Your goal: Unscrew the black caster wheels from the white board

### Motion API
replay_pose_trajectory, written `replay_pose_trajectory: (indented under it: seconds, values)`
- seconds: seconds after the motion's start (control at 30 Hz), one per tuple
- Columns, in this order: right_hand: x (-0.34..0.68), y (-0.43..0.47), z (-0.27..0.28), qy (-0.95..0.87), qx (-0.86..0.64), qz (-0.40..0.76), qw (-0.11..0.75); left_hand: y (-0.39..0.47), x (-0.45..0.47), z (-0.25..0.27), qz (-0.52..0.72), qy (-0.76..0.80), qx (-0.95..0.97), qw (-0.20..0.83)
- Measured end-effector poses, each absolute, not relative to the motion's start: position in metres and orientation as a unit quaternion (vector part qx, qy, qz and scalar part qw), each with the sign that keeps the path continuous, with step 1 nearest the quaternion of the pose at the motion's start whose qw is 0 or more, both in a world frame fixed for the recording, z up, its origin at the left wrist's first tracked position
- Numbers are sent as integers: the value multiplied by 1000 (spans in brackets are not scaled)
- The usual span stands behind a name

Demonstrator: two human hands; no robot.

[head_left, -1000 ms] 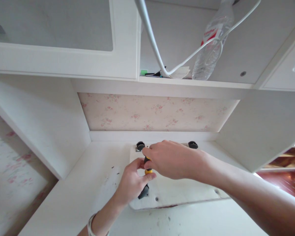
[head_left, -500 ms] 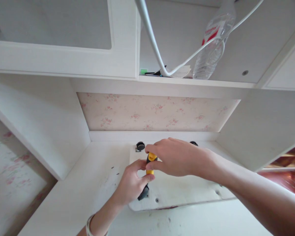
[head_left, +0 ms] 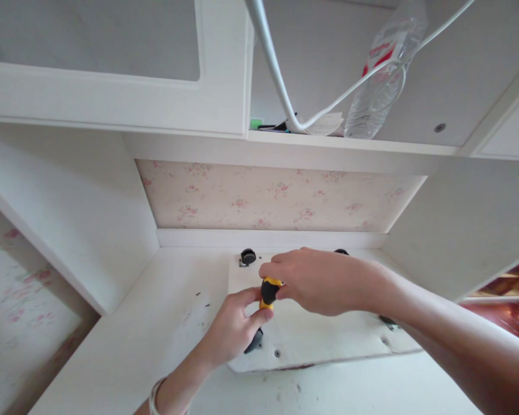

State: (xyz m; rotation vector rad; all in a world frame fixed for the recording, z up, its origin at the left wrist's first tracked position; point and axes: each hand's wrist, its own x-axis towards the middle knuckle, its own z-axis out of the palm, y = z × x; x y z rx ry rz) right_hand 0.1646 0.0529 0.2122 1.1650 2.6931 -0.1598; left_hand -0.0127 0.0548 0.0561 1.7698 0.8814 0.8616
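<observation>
Between my two hands stands a yellow and black screwdriver (head_left: pixel 270 291), its tip hidden behind my left hand. My right hand (head_left: pixel 320 281) grips the top of its handle with the fingers. Lower down, my left hand (head_left: pixel 237 323) pinches the yellow collar between thumb and fingers. Below both hands lies a white board (head_left: pixel 324 340) with caster wheels on it. One black caster (head_left: pixel 254 341) sits just under my left hand. Another caster (head_left: pixel 248 256) is at the board's far left corner, and a third (head_left: pixel 388 320) is partly covered by my right forearm.
The board rests on a white desktop (head_left: pixel 155 323), where small dark screws or bits (head_left: pixel 202 299) lie at the left. Overhead, a shelf (head_left: pixel 350 144) holds a clear plastic bottle (head_left: pixel 378 80) and papers. A white lamp arm (head_left: pixel 272 63) hangs in front of it.
My right hand has turned the screwdriver handle, so more of its black side shows. The left hand stays at the collar. The whole view has shifted slightly.
</observation>
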Motion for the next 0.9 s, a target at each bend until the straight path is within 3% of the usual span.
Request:
replay_pose_trajectory:
  seconds: [0.2, 0.33, 0.7, 0.9]
  values:
    - [159, 45, 207, 884, 463, 22, 60, 54, -7, 52, 393, 394, 722, 411]
    - [152, 39, 201, 896, 426, 85, 93, 50, -6, 51, 401, 414, 718, 390]
    - [157, 42, 204, 912, 404, 15, 70, 49, -8, 58, 372, 378, 728, 435]
    - [151, 37, 198, 899, 415, 98, 94, 48, -7, 53, 397, 398, 721, 404]
